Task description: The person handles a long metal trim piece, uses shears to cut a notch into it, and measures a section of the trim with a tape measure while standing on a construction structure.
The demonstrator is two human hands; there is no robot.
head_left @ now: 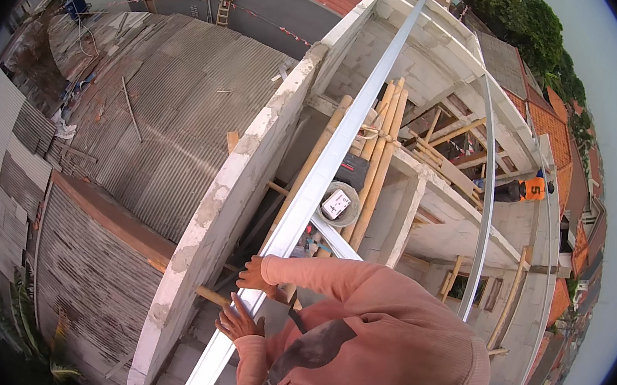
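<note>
A long, silvery metal profile (326, 164) runs slantwise from near the bottom of the view to the far top. My right hand (256, 275) is closed around its edge, the pink sleeve reaching in from the right. Just nearer, my left hand (238, 322) grips the same profile with its fingers over the top face. A second bright metal strip (337, 240) lies beside it, partly hidden by my arm. Close by stands a grey bucket (354, 215) with a white box-like container (335, 204) in it. A dark case (352, 169) sits behind the bucket.
Bamboo poles (383, 155) lie lashed together over a drop between block walls. A rough wall top (250, 142) runs along the left, with a corrugated roof (162, 97) below. Another metal rail (486, 202) spans the right, near a person in orange (534, 190).
</note>
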